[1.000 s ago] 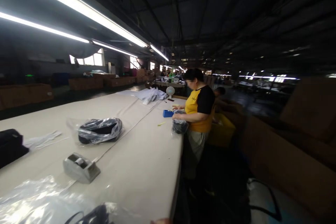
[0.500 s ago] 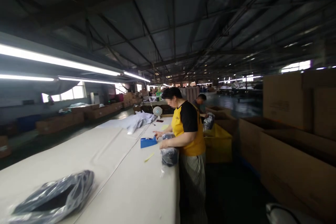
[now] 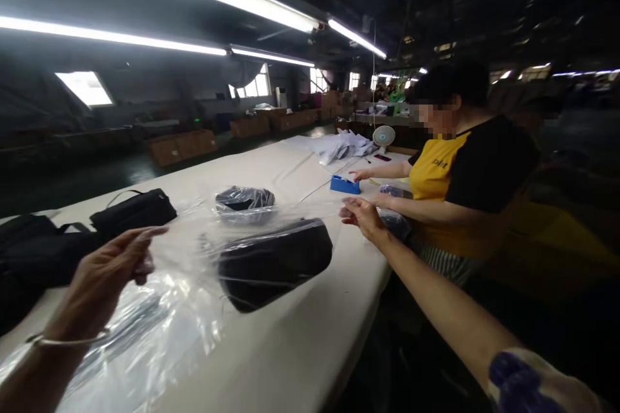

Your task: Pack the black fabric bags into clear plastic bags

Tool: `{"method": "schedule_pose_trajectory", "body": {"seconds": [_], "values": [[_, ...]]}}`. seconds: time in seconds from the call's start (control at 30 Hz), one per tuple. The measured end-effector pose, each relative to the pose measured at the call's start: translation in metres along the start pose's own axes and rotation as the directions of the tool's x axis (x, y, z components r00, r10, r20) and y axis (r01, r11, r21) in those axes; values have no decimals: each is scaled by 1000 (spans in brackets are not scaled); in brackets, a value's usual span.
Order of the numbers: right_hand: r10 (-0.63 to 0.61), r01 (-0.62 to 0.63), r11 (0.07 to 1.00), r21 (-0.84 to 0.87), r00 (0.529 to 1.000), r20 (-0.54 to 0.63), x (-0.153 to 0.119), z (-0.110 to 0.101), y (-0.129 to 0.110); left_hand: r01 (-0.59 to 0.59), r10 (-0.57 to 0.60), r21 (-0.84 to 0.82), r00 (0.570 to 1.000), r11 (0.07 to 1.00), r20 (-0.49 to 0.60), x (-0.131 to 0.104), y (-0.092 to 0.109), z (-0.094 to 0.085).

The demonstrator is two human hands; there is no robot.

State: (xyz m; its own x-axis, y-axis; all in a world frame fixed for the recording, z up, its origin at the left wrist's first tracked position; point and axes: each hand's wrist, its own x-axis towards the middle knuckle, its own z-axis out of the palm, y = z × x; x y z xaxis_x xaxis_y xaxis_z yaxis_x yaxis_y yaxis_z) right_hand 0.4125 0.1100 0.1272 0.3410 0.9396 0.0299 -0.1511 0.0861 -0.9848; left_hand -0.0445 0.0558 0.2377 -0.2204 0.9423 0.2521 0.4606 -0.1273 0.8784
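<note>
My left hand [image 3: 109, 271], a bangle on its wrist, pinches one side of a clear plastic bag [image 3: 203, 242]. At the other side, my right hand [image 3: 364, 218] grips the plastic between its fingertips, and the film stretches between both hands. Inside the plastic lies a black fabric bag [image 3: 278, 264], over the table. Just beyond it sits another dark item wrapped in clear plastic [image 3: 245, 200]. More clear plastic bags [image 3: 150, 335] lie beneath and beside my left hand.
Black bags [image 3: 133, 214] stand on the white table [image 3: 300, 335] at the left. Across on the right, a co-worker in a yellow and black shirt [image 3: 440, 174] reaches toward a blue tape dispenser [image 3: 345, 185]. Farther back are a small fan [image 3: 383, 137] and pale cloth [image 3: 341, 145].
The view has swung to the right side of the room's lamps and lower, closer over the table. Both my hands have come into view, holding the plastic around a black bag.
</note>
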Motion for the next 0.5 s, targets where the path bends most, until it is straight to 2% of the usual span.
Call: {"method": "schedule_pose_trajectory", "body": {"seconds": [0.07,0.13,0.23,0.3,0.33,0.4,0.5], "values": [[9,-10,1000,-24,1000,-21,2,-21,14,98,-94,-54,993,994,67,-28,-30,23],[60,-63,996,-69,997,-48,-5,-43,40,193,-188,-50,979,980,83,-66,-74,50],[164,-178,974,-137,980,-110,-27,-77,89,386,-371,-44,907,921,197,-124,-144,91],[217,-242,957,-162,964,-157,-45,-97,116,463,-437,-67,869,884,232,-154,-176,112],[234,-264,950,-168,956,-177,-53,-106,126,481,-457,-74,863,874,216,-165,-185,119],[254,-290,941,-173,946,-202,-66,-120,138,480,-467,-66,873,875,142,-178,-190,127],[261,-296,940,-169,944,-202,-73,-131,142,442,-441,-5,896,897,55,-184,-180,127]]}}
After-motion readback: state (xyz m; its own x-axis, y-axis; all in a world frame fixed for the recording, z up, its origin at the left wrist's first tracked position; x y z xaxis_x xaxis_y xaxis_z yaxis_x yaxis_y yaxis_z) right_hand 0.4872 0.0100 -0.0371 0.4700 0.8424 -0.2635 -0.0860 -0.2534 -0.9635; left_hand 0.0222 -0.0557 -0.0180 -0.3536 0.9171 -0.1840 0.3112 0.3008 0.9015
